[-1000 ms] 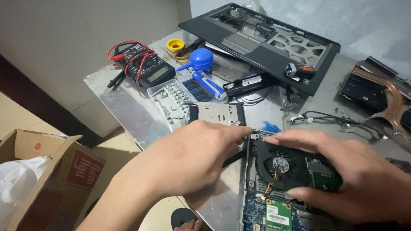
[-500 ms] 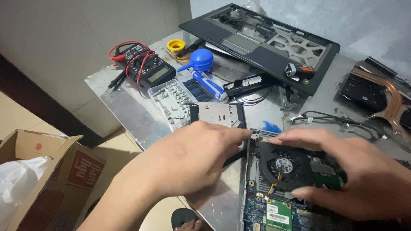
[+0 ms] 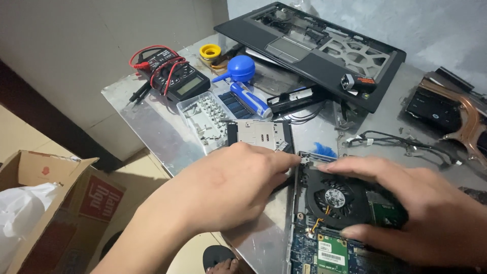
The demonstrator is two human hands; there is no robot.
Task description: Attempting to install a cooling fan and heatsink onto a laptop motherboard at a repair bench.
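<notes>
While the left hand (image 3: 228, 187) is curled up with its fingertips pinched together at the top left corner of the laptop motherboard (image 3: 324, 253), right by the small metal bracket there, I honestly can't see if it's got a screw or a tool in that pinch, since the knuckles cover it. The right hand (image 3: 421, 213) lies flat and spread over the right side of the board, fingers loosely open, thumb along the lower edge of the black cooling fan (image 3: 335, 199), gripping nothing, just pressing down.

If you're working that corner, my take is: keep the flat hand steady on the fan housing and not on the blades or the green wireless card (image 3: 332, 253) below it, and pull or turn slowly so nothing pings off the metal surface (image 3: 152, 116). The board sits close to the front edge, so anything tiny could roll off toward the cardboard box (image 3: 45, 213) on the floor. The clear screw tray (image 3: 205, 116) is close by, behind the left hand.

Hard to make out: the right half of the board is under the hand, its lower part is cut off by the frame, and the copper heatsink (image 3: 469, 122) at far right is only partly in view. Also around are a multimeter (image 3: 177, 78), a blue air blower (image 3: 239, 68) and the laptop palmrest frame (image 3: 314, 48).
</notes>
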